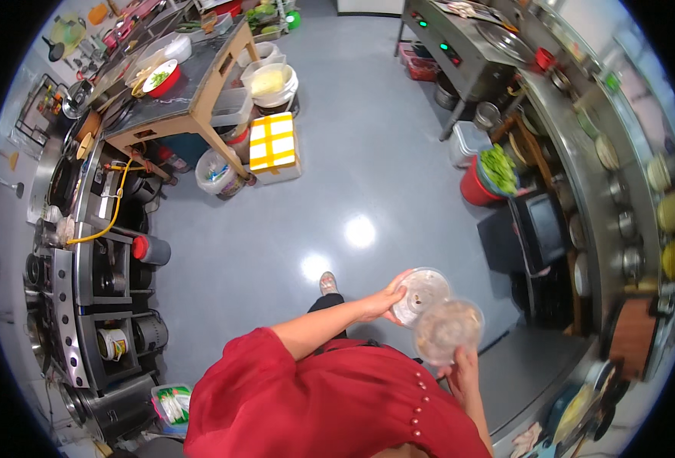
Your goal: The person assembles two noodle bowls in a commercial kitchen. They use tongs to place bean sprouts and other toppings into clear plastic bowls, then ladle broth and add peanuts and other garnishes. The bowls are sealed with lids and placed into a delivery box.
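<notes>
In front of my red top, my left hand [389, 299] grips the rim of a round clear plastic container [420, 290]; a few small dark specks show in it. My right hand [462, 365] holds a second round clear plastic piece [450, 330] from its near side. That piece is slightly blurred, so I cannot tell whether it is a bowl or a lid. Its upper left edge overlaps the first container in the view. Both are held above the grey floor, close to my body.
On the right, a red bucket of leafy greens [497, 169] stands by a dark oven-like box [542, 229] and a long steel counter [581, 153]. Ahead left are a taped white foam box [273, 145] and a table [192, 99]. A stove [64, 320] lines the left.
</notes>
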Motion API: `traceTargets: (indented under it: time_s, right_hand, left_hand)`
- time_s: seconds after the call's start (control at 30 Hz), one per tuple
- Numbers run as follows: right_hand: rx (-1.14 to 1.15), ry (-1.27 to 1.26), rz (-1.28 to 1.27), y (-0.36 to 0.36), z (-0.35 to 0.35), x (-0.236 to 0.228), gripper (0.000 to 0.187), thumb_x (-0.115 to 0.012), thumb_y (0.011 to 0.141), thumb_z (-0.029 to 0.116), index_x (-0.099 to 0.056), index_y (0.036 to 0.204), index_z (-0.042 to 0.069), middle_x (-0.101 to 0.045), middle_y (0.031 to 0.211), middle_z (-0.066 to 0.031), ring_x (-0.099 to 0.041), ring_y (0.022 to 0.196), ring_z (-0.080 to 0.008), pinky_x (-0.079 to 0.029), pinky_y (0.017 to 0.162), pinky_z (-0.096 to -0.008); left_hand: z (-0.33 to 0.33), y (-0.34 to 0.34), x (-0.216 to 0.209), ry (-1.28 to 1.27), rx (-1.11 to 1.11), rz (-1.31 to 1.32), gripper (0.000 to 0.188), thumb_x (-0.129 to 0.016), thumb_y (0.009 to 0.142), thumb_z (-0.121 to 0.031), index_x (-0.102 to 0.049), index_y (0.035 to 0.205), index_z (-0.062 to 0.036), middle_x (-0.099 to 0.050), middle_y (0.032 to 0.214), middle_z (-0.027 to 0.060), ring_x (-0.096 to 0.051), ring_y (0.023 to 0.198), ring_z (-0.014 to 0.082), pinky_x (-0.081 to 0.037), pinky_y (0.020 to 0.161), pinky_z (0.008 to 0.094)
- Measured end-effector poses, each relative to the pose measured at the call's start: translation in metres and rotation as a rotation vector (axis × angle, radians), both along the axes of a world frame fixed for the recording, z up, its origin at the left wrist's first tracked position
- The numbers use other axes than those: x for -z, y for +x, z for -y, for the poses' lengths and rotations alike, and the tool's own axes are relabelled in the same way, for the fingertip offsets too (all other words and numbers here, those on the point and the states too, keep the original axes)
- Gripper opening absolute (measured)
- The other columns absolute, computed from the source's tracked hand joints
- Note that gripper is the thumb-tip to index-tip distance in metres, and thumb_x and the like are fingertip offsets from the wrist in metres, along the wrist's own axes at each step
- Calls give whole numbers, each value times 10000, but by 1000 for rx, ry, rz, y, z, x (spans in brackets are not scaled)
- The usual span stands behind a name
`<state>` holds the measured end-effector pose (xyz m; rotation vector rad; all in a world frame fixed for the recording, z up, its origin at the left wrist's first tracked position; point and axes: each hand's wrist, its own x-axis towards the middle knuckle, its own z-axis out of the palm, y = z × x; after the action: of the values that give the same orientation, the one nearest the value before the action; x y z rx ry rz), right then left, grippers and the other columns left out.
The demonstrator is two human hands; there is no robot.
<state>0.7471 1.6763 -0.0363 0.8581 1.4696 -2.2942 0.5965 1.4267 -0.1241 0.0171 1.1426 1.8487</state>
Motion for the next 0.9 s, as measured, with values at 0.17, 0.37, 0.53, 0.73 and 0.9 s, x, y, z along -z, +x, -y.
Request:
traceTargets:
  time_s: [0.17, 0.37, 0.53, 0.73, 0.9]
  right_hand:
    - [-364, -78, 20, -200, 139, 9, 518, -513, 1007, 212, -277, 1458, 116, -558, 1245, -151, -687, 830, -306, -578, 500, -338]
    - [-759, -49, 38, -370, 283, 12, 555, -506, 1007, 210, -237, 1481, 110, -568, 1207, -175, -687, 795, -269, -594, 531, -337]
    - [-1179, 255, -75, -524, 361, 43, 435, -482, 1024, 284, -404, 1384, 53, -630, 1044, -128, -675, 646, -203, -566, 519, -289]
    - [-1144, 390, -247, -742, 465, 241, 334, -526, 1002, 301, -559, 1180, 20, -650, 890, -79, -665, 695, -166, -561, 612, -299]
    - [-1245, 696, 53, -800, 552, 480, 476, -645, 902, 357, -577, 1181, -24, -633, 1039, -172, -662, 807, -270, -570, 631, -337]
  left_hand:
    - [116, -75, 43, 32, -262, 57, 629, -432, 1036, -403, -64, 1545, -390, -237, 1561, 68, -355, 1385, 312, -514, 947, 519]
    - [245, -158, 91, 121, -673, 285, 637, -509, 1019, -266, -165, 1555, -248, -414, 1478, 92, -494, 1294, 241, -497, 1004, 417]
    - [336, -210, 86, 28, -881, 269, 449, -535, 998, -227, -453, 1395, -34, -540, 1358, 132, -569, 1208, 246, -513, 999, 412]
    - [426, -259, 125, -112, -1099, 480, 450, -540, 994, -244, -457, 1388, -45, -534, 1364, 134, -573, 1200, 260, -514, 998, 422]
    - [475, -273, 224, -13, -1234, 491, 453, -541, 993, -249, -457, 1389, -47, -533, 1365, 134, -572, 1201, 262, -513, 1000, 425]
